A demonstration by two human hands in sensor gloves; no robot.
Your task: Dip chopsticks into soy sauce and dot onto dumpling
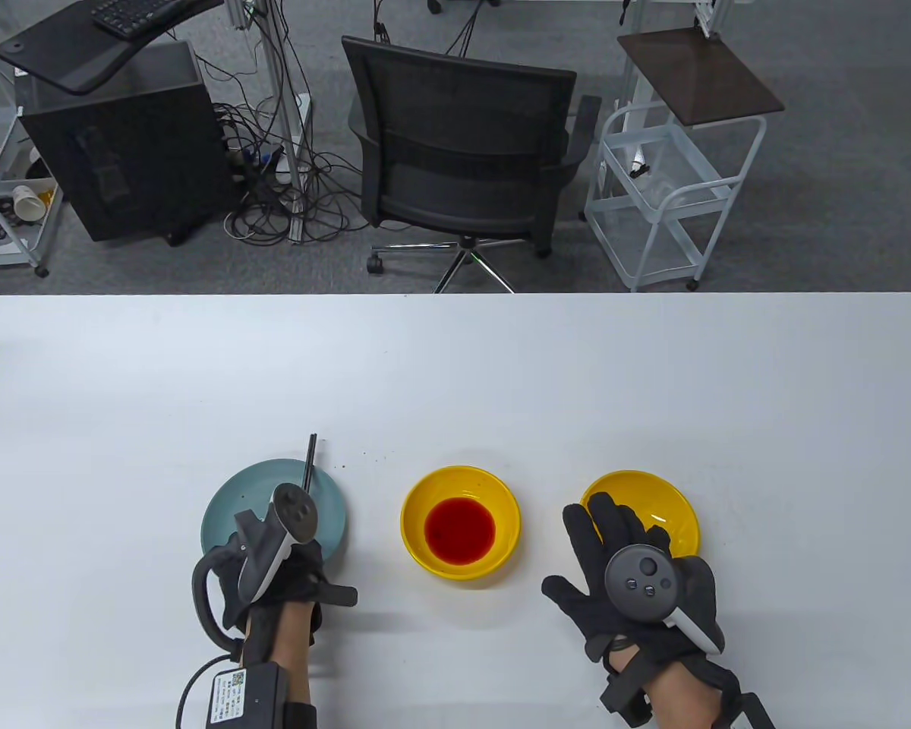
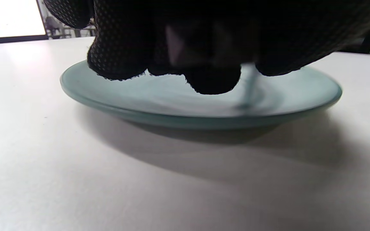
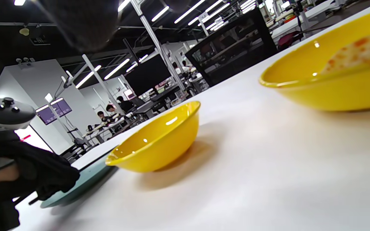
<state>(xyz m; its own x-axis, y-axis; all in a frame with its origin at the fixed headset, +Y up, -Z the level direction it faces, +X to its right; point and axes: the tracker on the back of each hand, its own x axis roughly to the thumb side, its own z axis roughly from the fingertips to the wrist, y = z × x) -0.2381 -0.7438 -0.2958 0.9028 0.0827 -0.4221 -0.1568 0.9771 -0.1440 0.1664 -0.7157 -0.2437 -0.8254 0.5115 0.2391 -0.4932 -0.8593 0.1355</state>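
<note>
A teal plate (image 1: pixel 334 524) lies at the left. My left hand (image 1: pixel 304 571) is over it, fingers curled down around the dark chopsticks (image 1: pixel 310 460), whose far end sticks out past the plate's far rim. In the left wrist view the fingers (image 2: pixel 120 54) hang over the plate (image 2: pixel 201 112) with a blurred chopstick (image 2: pixel 248 86) slanting down to it. The soy sauce bowl (image 1: pixel 460 522) is yellow with red sauce. My right hand (image 1: pixel 603 535) lies open, fingers spread, over the near-left rim of the second yellow bowl (image 1: pixel 664 505). The red-dotted dumpling (image 3: pixel 358 51) shows only in the right wrist view.
The three dishes stand in a row near the table's front edge. A black office chair (image 1: pixel 467 159) and a white cart (image 1: pixel 668 190) stand beyond the far edge. The right wrist view shows the sauce bowl (image 3: pixel 159 141) between the dumpling bowl (image 3: pixel 332 86) and the plate (image 3: pixel 79 186).
</note>
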